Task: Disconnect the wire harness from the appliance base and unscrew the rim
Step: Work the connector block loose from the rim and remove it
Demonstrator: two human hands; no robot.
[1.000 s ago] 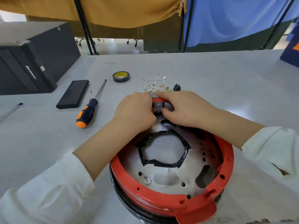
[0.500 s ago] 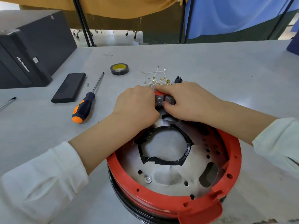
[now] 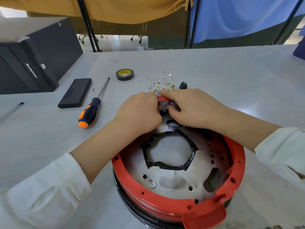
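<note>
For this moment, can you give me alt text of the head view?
Both hands, left hand and right hand, work at a small connector block on the far edge of a red rim around an upturned appliance base. An orange-and-black screwdriver lies unused on the grey table.

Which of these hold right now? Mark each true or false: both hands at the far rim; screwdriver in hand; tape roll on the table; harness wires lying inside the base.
1. Both the left hand and right hand work at the far edge of the round red plastic rim. True.
2. The orange-and-black-handled screwdriver is held. False: it lies on the table.
3. The black-and-yellow tape roll sits on the grey table. True.
4. The white wires with brass terminals lie inside the base. False: they lie beyond it.
</note>
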